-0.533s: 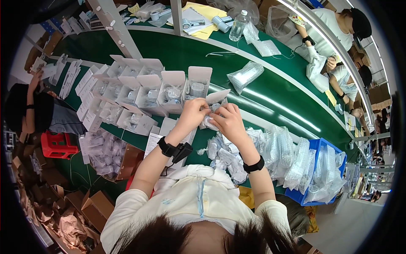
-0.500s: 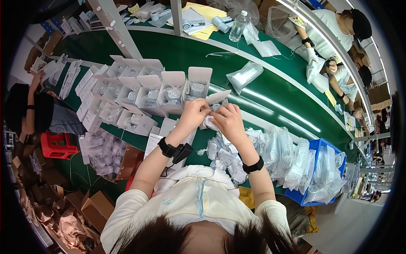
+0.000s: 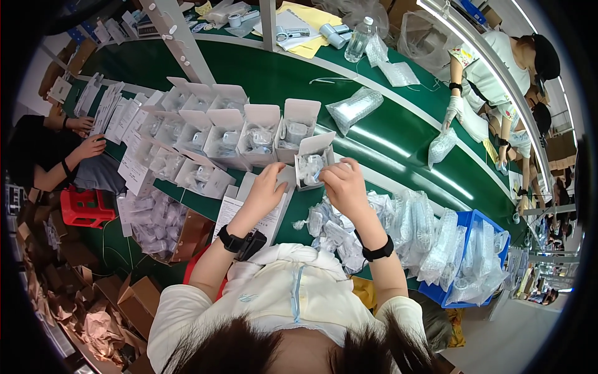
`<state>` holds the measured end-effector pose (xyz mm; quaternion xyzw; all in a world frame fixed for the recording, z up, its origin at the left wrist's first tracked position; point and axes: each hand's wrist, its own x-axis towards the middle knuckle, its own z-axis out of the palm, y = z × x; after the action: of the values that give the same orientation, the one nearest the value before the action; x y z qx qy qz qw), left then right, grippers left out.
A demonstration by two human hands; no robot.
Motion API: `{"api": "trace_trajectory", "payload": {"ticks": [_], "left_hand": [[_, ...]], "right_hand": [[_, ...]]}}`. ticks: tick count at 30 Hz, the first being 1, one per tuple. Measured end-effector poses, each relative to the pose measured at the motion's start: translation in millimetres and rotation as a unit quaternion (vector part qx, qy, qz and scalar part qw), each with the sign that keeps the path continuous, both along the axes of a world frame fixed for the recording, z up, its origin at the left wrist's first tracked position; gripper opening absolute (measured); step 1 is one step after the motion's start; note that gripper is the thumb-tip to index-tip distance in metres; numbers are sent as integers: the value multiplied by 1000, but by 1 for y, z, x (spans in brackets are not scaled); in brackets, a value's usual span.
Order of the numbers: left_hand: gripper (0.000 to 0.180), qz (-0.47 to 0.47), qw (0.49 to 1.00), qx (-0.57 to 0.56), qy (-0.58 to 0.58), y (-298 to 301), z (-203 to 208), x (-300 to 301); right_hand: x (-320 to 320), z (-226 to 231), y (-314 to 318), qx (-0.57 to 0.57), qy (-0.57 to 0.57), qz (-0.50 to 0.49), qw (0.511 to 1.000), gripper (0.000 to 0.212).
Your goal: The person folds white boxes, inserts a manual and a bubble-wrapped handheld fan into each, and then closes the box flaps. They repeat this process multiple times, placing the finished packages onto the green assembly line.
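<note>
A small white box stands open in front of me, its lid flap raised. Clear plastic bagging with a pale part inside fills it. My right hand is at the box's right side, fingers bent and pinching the edge of the bagged part. To the left of the box is my left hand, thumb and fingers apart, holding nothing. Several more open white boxes with bagged parts are lined up beyond it. Below my right hand lies a pile of small bagged parts.
Bubble-wrapped pieces lie to the right, beside a blue bin. One bubble-wrap pouch rests on the green belt. A carton of bagged parts is at lower left. Co-workers' hands are at far left and upper right.
The small bagged part held between both hands is now down in the nearest box. My left hand has drawn away leftward and opened. The co-worker at left has moved hands to the papers.
</note>
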<state>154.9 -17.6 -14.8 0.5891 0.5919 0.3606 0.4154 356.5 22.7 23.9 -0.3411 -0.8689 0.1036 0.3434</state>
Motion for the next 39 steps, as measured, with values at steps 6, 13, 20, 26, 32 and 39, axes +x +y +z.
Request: {"api": "trace_trajectory", "payload": {"ticks": [6,13,20,26,32,39], "left_hand": [[57,-193,922,23,335,-22,-37,-7],[61,-247,930,-7,273,-19,-44,-15],[52,-85,994,5,72,-13,-62,-21],[44,-86,960,138,227,-23,-31,-23],[42,9,972,92,218,-61,9,-62],[62,103,944,-62,308,-107,-9,-79]], "right_hand": [[7,35,10,-25,-210,86,974,26],[5,23,12,-64,-199,88,974,26],[-8,22,8,-44,-337,54,939,16],[-17,5,1,-37,-298,46,953,18],[-16,-25,-7,29,-230,-10,973,37],[3,-43,-12,-10,21,-30,999,67]]}}
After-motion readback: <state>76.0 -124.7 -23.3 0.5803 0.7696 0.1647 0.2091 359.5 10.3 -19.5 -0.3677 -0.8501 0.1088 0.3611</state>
